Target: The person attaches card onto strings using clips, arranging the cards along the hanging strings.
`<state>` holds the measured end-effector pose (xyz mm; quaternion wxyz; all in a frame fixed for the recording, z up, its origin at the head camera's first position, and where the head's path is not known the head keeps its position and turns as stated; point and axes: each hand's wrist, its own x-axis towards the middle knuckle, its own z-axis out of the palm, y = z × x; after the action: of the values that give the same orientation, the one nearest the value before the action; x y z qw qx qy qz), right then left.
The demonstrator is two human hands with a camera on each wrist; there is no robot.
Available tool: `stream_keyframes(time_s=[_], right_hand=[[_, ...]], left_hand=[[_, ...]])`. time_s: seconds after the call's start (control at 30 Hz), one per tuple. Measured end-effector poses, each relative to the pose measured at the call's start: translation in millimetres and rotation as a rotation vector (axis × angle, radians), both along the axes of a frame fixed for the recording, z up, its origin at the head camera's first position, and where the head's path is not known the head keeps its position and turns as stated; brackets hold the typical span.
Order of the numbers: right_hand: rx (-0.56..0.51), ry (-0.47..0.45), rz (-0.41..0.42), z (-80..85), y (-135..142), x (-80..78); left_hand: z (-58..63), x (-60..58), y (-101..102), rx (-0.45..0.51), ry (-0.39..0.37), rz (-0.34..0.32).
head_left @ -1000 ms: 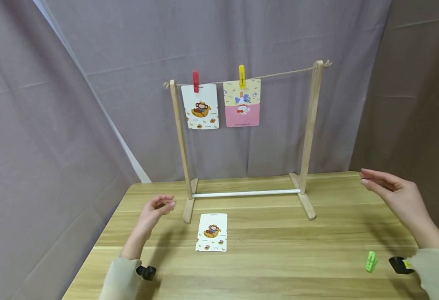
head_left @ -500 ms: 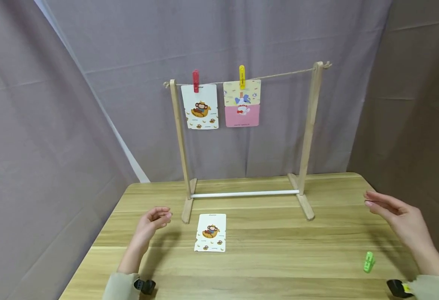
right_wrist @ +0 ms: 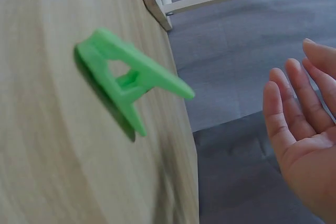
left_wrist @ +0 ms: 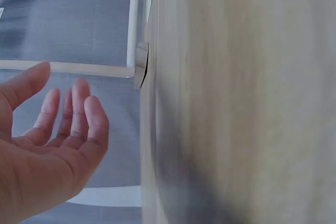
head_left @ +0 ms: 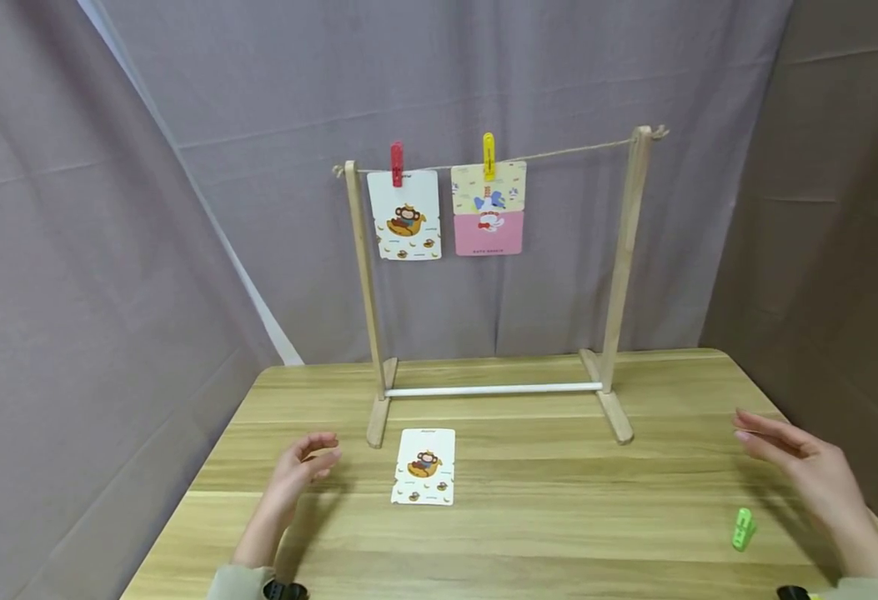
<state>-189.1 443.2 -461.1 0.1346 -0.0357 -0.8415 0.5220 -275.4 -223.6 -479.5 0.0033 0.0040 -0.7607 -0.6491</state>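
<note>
My left hand [head_left: 298,473] hovers over the table left of a white card [head_left: 423,468] with a monkey-and-banana picture, which lies flat. In the left wrist view its fingers [left_wrist: 79,114] are loosely bent with nothing between them. Over the table's right side is my right hand [head_left: 806,467], also holding nothing, its fingers relaxed in the right wrist view. Just below and left of it, a green clothespin [head_left: 743,530] rests on the tabletop. A red clothespin [head_left: 397,165] holds a matching monkey card [head_left: 407,217] on the string, and a yellow clothespin [head_left: 489,157] holds a yellow-and-pink card [head_left: 488,233].
A wooden stand [head_left: 621,250] with two posts stands at the back of the wood-grain table [head_left: 559,517]. Twine [head_left: 569,151] runs between its post tops, and a white rod [head_left: 491,389] joins the feet. Grey curtains [head_left: 559,67] hang behind and at both sides.
Both hands have come down and toward the near edge, the right one more. The cards and clothespins have stayed in place.
</note>
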Motion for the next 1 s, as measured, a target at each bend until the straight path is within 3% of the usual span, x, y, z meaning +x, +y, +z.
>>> stream_keyframes(time_s=[0.63,1.0], right_hand=[[-0.028,-0.011,0.042,-8.3,4,-2.0],[-0.132,0.019,0.081,-12.6,3,-5.9]], left_hand=[[-2.2,-2.0,10,-0.108,-0.082,-0.146],[-1.5,-15.4,17,-0.155,-0.07,-0.225]])
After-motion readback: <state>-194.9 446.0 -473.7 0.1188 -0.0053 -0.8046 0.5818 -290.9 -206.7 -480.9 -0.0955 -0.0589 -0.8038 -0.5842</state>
